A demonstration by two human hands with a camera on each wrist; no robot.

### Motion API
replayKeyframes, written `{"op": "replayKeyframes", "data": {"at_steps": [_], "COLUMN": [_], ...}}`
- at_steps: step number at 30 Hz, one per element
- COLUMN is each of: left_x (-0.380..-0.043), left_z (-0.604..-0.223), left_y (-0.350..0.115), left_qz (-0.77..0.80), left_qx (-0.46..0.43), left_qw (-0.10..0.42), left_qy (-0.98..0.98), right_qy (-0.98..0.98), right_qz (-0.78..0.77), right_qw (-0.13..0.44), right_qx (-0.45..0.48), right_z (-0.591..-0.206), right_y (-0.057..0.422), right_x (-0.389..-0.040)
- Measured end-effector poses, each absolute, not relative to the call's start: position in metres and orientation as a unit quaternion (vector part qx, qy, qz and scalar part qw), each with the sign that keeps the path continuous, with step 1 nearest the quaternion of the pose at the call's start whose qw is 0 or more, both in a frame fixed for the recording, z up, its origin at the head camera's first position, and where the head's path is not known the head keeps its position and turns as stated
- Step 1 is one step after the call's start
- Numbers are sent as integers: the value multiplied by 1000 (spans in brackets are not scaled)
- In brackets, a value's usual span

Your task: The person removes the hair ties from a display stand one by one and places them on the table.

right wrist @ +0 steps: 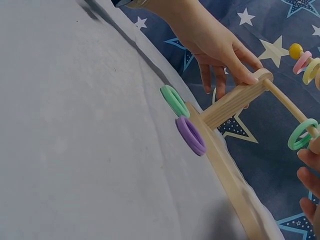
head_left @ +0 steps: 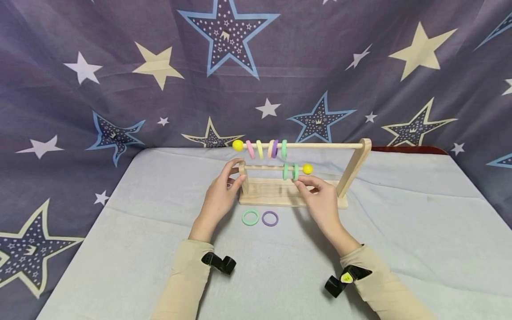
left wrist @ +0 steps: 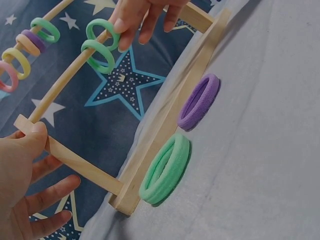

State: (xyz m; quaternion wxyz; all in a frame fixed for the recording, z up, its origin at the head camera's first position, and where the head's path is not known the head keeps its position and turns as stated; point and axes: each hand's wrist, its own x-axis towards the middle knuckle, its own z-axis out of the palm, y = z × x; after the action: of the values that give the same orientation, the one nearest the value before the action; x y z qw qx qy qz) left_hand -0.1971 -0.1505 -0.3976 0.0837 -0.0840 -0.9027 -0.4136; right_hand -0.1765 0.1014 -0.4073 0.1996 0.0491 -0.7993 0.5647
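Observation:
A wooden rack (head_left: pixel 276 199) with two rods stands on the cloth. My left hand (head_left: pixel 221 195) holds the top of its short left post (left wrist: pixel 82 167), thumb in front and fingers behind. At the ball end of the lower rod (head_left: pixel 262 168), my right hand (head_left: pixel 322 202) pinches a green hair tie (head_left: pixel 295 172) that is around the rod. Just left of it hangs another green hair tie (head_left: pixel 285 172). On the cloth before the base lie a green hair tie (left wrist: pixel 176 167) and a purple hair tie (left wrist: pixel 206 104).
Pink (head_left: pixel 250 150), yellow (head_left: pixel 260 150), peach, purple and green (head_left: pixel 284 150) hair ties hang around the upper rod (head_left: pixel 324 146). Yellow balls (head_left: pixel 238 145) cap the rods' free ends. A tall post (head_left: pixel 354 168) rises at the right. Star-patterned fabric hangs behind.

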Motion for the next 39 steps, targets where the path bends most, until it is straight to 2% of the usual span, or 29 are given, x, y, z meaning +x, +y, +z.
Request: {"op": "replayKeyframes", "data": {"at_steps": [32, 39], "left_x": [-198, -198], "left_z": [-398, -399], "left_y": [-151, -151], "left_qz": [-416, -418], "left_qx": [-84, -86], "left_qw": [84, 83], "left_qy": [-902, -900], "right_qy": [-792, -788], "right_qz": [573, 577], "right_qw": [205, 210], "right_qx": [51, 42], "right_z": [-410, -395], "right_y": [118, 116], "right_x": [-178, -170]}}
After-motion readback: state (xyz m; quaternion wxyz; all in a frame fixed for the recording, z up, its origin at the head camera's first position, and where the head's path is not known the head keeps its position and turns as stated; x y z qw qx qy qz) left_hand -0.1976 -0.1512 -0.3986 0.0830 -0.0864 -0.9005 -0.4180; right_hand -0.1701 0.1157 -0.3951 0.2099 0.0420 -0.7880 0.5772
